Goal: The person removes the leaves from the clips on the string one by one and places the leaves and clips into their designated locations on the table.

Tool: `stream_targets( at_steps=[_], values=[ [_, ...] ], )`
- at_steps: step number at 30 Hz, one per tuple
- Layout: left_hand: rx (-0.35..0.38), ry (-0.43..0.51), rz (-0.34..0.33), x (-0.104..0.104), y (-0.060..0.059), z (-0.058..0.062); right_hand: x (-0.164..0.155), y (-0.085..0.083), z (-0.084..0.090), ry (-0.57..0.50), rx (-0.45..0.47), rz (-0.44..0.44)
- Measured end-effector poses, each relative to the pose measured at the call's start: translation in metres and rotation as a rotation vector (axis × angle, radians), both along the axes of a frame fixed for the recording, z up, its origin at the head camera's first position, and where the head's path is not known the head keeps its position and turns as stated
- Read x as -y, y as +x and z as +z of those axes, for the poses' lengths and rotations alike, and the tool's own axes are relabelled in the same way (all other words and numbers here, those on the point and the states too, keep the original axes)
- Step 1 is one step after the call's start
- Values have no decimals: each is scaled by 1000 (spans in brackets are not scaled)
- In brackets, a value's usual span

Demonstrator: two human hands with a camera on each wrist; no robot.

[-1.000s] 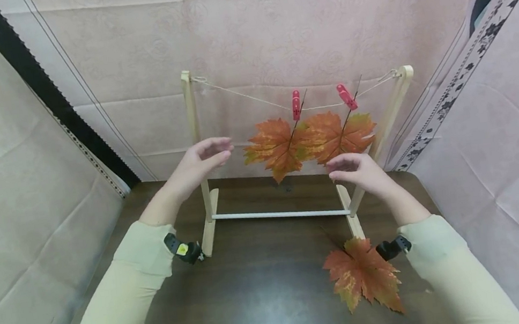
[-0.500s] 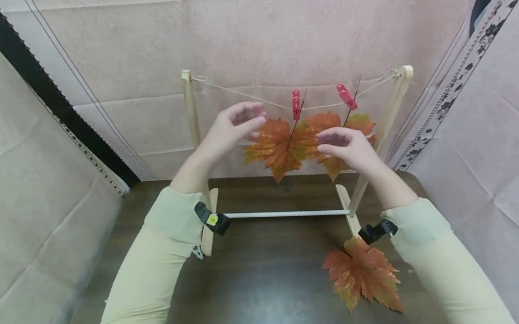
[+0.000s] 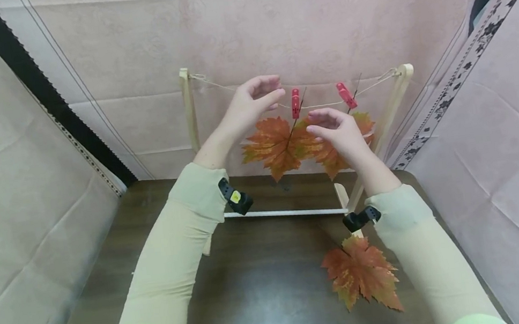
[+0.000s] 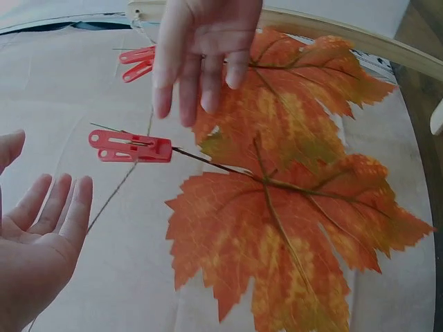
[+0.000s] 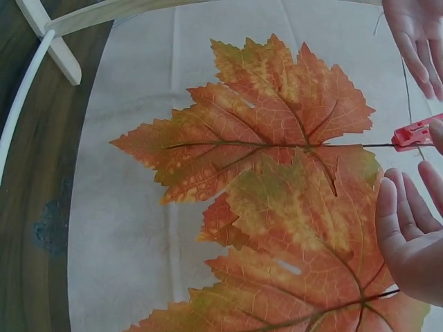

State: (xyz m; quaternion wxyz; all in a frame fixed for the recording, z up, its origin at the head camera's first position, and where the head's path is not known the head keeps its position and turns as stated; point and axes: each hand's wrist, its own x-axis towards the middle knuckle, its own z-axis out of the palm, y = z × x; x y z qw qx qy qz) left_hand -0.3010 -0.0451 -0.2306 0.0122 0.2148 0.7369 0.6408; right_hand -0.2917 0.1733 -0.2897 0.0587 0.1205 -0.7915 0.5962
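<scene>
Left hand [image 3: 252, 103] raised at the string [image 3: 236, 88], just left of the left red peg [image 3: 295, 104]; fingers relaxed and slightly bent, thumb apart, grip wide and holding nothing. In the left wrist view the palm faces the peg with a clear gap between fingertips and peg.

Right hand [image 3: 336, 133] up in front of the two hanging leaves, just below the string and between the two pegs; fingers straight to loosely bent, grip wide, nothing held. It covers part of the right leaf [image 3: 361, 122]. Whether it touches a leaf cannot be told.

Left leaf [image 3: 271, 147] hangs by its stem from the left peg; right leaf hangs from the right red peg [image 3: 346, 95]. The two leaves overlap at their inner edges. Both pegs sit on the right half of the string; the left half, from the left post [image 3: 189, 111] to the left hand, is bare.

Wooden frame [image 3: 394, 107] stands at the far edge of the bench [image 3: 265, 291], close to the cloth backdrop, white crossbar [image 3: 290, 213] low between its feet. The right post leans outward.

A third leaf [image 3: 362, 273] lies flat on the bench just in front of the frame's right foot, under the right forearm, near the bench's right edge
</scene>
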Motion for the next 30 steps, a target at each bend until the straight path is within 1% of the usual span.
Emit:
stream_targets(
  at_steps=[7, 11, 13, 18, 23, 27, 30],
  values=[
    [-25, -106, 56, -10, -10, 5, 6, -9, 2, 43, 27, -37],
    [-16, -134, 75, -15, -13, 6, 10, -14, 1, 60, 55, -47],
    [-14, -155, 77, -18, -14, 6, 12, -16, 1, 72, 63, -51],
    [-21, -170, 71, -25, -14, 6, 15, -18, 1, 77, 62, -67],
    [-20, -210, 59, -29, -13, 4, 17, -20, 2, 90, 59, -49],
    [-55, -248, 51, -31, -12, 2, 18, -21, 2, 133, 63, -24],
    [-78, -261, 58, -31, -13, 1, 19, -22, 2, 187, 67, -17]
  ],
)
